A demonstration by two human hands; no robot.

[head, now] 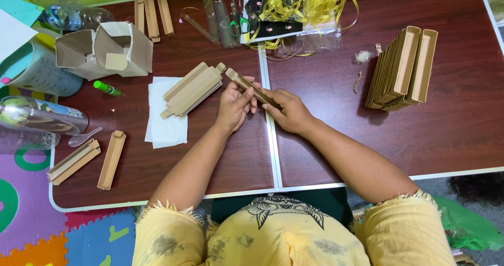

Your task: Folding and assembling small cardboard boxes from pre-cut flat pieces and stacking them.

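A long narrow brown cardboard strip (242, 82) lies slanted over the seam of the dark wooden table (336, 140), held in both hands. My left hand (233, 106) grips its upper left part and my right hand (289, 110) grips its lower right end. Just left of my left hand, a small pile of flat folded cardboard pieces (191, 89) rests partly on a white sheet of paper (165, 113). A tall stack of finished narrow cardboard trays (401, 69) stands on edge at the right of the table.
Two cardboard trays (89, 161) lie at the front left beside a plastic spoon. A green glue stick (106, 88), a torn cardboard box (105, 48), plastic bottles, three strips (152, 15), green-handled scissors and gold ribbon on clear wrap (299, 8) sit along the back. Foam mats cover the floor.
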